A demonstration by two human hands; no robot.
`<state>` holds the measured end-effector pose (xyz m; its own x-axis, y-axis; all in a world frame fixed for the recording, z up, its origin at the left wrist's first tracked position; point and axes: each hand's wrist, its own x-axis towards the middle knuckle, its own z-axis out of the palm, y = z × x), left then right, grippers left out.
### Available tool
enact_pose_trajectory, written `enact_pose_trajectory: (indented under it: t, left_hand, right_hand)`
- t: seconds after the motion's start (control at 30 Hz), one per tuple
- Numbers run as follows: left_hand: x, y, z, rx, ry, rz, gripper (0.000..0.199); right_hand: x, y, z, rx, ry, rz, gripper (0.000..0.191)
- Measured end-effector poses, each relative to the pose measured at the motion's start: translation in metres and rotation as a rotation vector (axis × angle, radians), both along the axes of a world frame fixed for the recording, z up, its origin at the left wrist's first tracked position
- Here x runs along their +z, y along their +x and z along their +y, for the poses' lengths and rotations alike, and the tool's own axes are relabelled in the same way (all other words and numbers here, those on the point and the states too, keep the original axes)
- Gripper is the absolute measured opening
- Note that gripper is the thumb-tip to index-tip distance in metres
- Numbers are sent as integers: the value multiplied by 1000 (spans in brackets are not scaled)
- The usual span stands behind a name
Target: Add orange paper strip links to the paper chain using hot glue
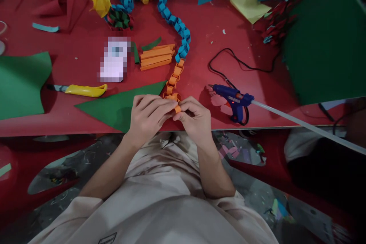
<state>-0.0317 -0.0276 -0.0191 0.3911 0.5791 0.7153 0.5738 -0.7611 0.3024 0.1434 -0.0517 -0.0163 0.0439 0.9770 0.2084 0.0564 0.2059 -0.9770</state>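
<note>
At the table's near edge, my left hand (150, 114) and my right hand (196, 118) meet with closed fingers around an orange paper strip (177, 109), bent into a loop. This loop is at the near end of a paper chain (175, 75), whose orange links lead into blue links (181, 32) farther back. Just behind my left hand lies a stack of orange paper strips (157, 57). A blue glue gun (233, 99) with a long clear glue stick rests to the right of my right hand. Under my left hand is a green paper sheet (120, 105).
A yellow utility knife (85, 90) lies on the left, its blade end pointing left. Behind it is a phone, blurred out (114, 61). Large green sheets (23, 84) flank the red table (200, 15). The glue gun's black cord (243, 65) loops across the right side.
</note>
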Motion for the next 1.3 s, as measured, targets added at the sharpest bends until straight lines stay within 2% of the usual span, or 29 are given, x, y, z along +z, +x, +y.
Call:
enact_pose_trajectory:
  t: [0.13,0.23,0.33,0.5,0.67,0.8,0.97,1.13,1.23,1.3]
  left_hand:
    - [0,-1,-2,-3,-36,24,33]
    - [3,0,-2,-10,-91,-27,29]
    - [7,3,0,-43,-115,-65,27]
    - [11,7,8,-13,-15,-62,20]
    - [19,10,8,-13,15,11,22]
    - [22,10,6,-60,28,103,29]
    - [19,10,6,-49,23,39,25]
    - [19,15,4,-55,-81,-14,30]
    - [20,17,4,-57,-144,-62,26]
    - [20,17,4,-66,-155,-90,22]
  right_hand:
    - [-1,4,1,47,-41,73,39]
    - [-2,7,0,75,-59,152,46]
    - [-4,9,-1,120,-44,250,41]
    - [-5,12,0,178,-76,343,29]
    - [-5,13,2,92,-61,273,37]
    - [1,15,3,77,-49,213,34]
    - [7,18,4,138,-100,230,35]
    - [-3,21,1,77,-83,219,39]
    - [-6,23,-2,72,-82,203,39]
    - [-4,24,-4,0,-65,131,33]
